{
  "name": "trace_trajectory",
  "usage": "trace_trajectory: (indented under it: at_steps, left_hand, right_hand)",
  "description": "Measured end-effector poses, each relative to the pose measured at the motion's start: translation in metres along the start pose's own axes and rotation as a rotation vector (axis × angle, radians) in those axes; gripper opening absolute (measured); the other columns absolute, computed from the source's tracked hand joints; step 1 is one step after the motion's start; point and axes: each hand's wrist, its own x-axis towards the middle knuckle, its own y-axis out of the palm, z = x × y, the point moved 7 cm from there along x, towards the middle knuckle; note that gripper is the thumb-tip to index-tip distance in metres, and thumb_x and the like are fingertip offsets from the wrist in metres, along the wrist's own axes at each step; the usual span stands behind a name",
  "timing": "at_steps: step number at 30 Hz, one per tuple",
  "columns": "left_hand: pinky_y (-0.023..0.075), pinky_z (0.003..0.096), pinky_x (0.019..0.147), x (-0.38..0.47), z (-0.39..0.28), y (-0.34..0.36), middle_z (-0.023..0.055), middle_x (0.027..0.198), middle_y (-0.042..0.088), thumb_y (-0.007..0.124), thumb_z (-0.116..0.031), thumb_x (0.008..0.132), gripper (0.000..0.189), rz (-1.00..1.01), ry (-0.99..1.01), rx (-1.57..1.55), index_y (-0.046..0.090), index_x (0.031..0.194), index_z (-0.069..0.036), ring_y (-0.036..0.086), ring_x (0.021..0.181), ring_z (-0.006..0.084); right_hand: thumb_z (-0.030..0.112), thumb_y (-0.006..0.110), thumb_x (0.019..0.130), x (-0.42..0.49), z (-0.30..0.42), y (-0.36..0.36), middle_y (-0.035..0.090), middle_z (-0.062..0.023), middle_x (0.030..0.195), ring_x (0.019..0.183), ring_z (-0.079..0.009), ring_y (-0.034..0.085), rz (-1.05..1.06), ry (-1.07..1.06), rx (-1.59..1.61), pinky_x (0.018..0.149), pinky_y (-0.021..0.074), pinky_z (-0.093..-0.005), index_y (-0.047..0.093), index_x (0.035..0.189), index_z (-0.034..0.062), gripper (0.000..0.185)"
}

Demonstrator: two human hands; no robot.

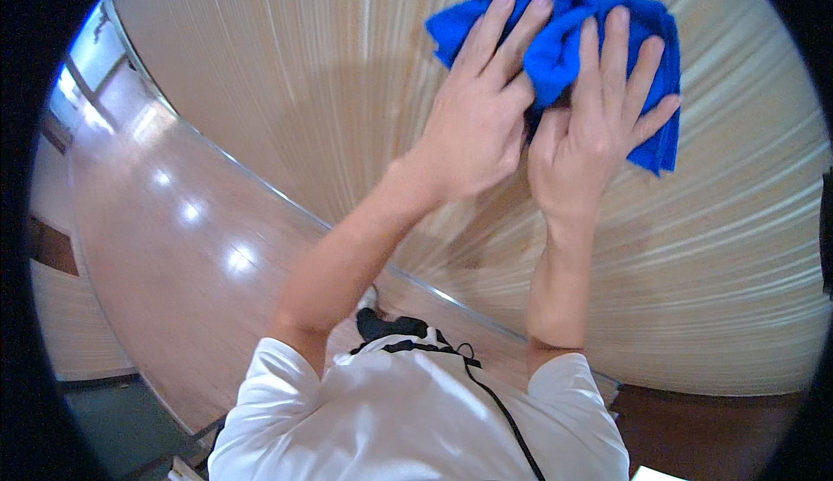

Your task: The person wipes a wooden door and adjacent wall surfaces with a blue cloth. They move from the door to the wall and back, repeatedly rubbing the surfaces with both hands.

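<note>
A blue cloth, bunched in the middle with its corners spread, lies against a beige wall with fine streaked lines. My left hand presses the cloth's left half, two fingers stretched out over it and the others bent. On the right half rests my right hand, its fingers fanned out and pressing the fabric to the wall. The two hands are close together, with a fold of cloth standing up between them. Both thumbs are partly hidden.
A thin metallic strip runs along the wall's foot. The shiny wooden floor of a corridor reflects several lights. Bright glazing stands at the far left. A dark brown surface is at lower right. A black cable crosses my white shirt.
</note>
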Motion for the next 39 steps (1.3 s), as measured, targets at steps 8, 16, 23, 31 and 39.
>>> trace_trajectory:
  at_steps: [8, 16, 23, 31, 39]
  left_hand:
    - [0.0131, 0.0655, 0.124, -0.195, 0.079, 0.018, 0.0323, 0.169, 0.015, 0.061, -0.008, 0.089, 0.055, 0.222, -0.402, 0.022, 0.058, 0.144, -0.008, 0.011, 0.152, 0.0613]
    - [0.0050, 0.0640, 0.124, -0.209, 0.121, -0.035, 0.0306, 0.172, 0.002, 0.060, -0.006, 0.090, 0.045, 0.122, -0.561, -0.112, 0.064, 0.135, -0.008, -0.001, 0.155, 0.0586]
    - [0.0086, 0.0649, 0.123, -0.142, 0.145, -0.066, 0.0316, 0.171, 0.008, 0.061, -0.001, 0.090, 0.041, 0.038, -0.335, -0.053, 0.066, 0.130, -0.006, 0.004, 0.156, 0.0577]
    - [0.0065, 0.0584, 0.126, -0.174, 0.184, -0.098, 0.0307, 0.171, 0.007, 0.061, -0.002, 0.093, 0.045, -0.067, -0.543, -0.068, 0.059, 0.138, -0.002, 0.005, 0.158, 0.0514]
    - [0.0146, 0.0538, 0.125, -0.008, 0.171, -0.134, 0.0288, 0.163, 0.035, 0.068, -0.012, 0.095, 0.039, 0.044, 0.076, -0.023, 0.066, 0.134, -0.004, 0.019, 0.156, 0.0493]
  right_hand:
    - [0.017, 0.058, 0.097, -0.146, 0.051, 0.101, 0.040, -0.0131, 0.165, 0.156, -0.0454, 0.018, 0.263, 0.111, -0.007, 0.118, -0.0154, -0.0673, 0.057, 0.151, 0.0154, 0.055]
    - [0.013, 0.062, 0.093, -0.162, 0.100, 0.148, 0.044, -0.0108, 0.163, 0.159, -0.0426, 0.009, 0.133, 0.253, 0.151, 0.115, -0.0255, -0.0636, 0.066, 0.142, 0.0132, 0.049]
    - [0.016, 0.058, 0.099, -0.082, 0.110, 0.146, 0.038, -0.0191, 0.165, 0.160, -0.0443, 0.007, 0.015, 0.201, 0.219, 0.117, -0.0232, -0.0613, 0.061, 0.145, 0.0042, 0.048]
    - [0.018, 0.062, 0.098, -0.096, 0.132, 0.168, 0.043, -0.0311, 0.157, 0.154, -0.0573, 0.011, 0.141, 0.306, 0.269, 0.112, -0.0219, -0.0698, 0.055, 0.145, -0.0059, 0.053]
    - [0.019, 0.054, 0.100, 0.063, 0.132, 0.143, 0.041, -0.0242, 0.162, 0.157, -0.0500, 0.013, -0.128, -0.082, 0.093, 0.124, -0.0057, -0.0591, 0.050, 0.150, -0.0039, 0.056]
